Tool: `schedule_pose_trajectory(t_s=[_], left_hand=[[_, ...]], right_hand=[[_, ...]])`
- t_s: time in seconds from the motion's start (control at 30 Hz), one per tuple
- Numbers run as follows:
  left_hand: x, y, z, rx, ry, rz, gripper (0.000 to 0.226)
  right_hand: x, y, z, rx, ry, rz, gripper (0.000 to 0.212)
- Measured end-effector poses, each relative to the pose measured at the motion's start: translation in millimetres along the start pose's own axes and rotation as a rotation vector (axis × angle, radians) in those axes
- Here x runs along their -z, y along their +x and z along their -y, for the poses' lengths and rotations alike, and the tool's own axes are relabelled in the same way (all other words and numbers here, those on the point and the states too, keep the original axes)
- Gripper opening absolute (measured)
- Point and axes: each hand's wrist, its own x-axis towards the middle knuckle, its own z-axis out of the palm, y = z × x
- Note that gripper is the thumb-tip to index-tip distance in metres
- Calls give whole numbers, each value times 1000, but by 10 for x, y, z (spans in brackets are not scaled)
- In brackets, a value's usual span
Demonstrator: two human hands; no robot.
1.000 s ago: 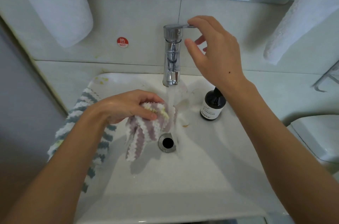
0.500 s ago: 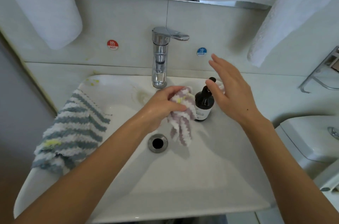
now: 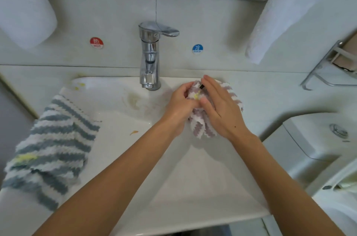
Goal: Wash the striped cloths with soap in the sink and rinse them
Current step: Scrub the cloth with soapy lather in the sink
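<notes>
While no water shows at the spout, the work appears to sit at the soaping step, judged from how the hands crowd one cloth against a small dark pump tip. Going left to right: a white towel [image 3: 25, 9] hangs at the upper left of the frame; at the lower left the grey-striped cloth [image 3: 52, 150] lies draped over the sink [image 3: 173, 193] rim, untouched, with a yellow smear on it. A red hot sticker [image 3: 96, 43] sits on the wall, then the chrome tap [image 3: 149, 56] at the upper centre, then a blue cold sticker [image 3: 197, 48]. Just right of the tap, the left hand [image 3: 178, 104] has its fingers curled around the purple-striped cloth [image 3: 201, 119], bunching it so that a yellow-stained patch faces up. The right hand [image 3: 220, 108] lies over the same cloth with fingers mostly straight, pressing down on it; the black tip of a soap bottle [image 3: 201, 86] peeks out between the fingers, the rest of it hidden. I judge the next move calls for a firm press on the pump so that soap lands on the stain, then rubbing the cloth against itself. A second white towel [image 3: 286, 13] hangs at the upper right, with a metal rack [image 3: 328, 65] beside it. Counted: two striped cloths, two hanging towels, two stickers, one tap, one bottle, two hands.
</notes>
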Motion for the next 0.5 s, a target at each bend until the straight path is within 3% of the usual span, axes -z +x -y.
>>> schedule_pose_trajectory(t_s=[0.3, 0.5], left_hand=[[37, 22, 76, 9, -35, 24, 64], [81, 11, 65, 21, -9, 27, 62]], right_hand=[[-86, -15, 73, -75, -90, -115, 63], [-76, -12, 2, 3, -107, -103, 63]])
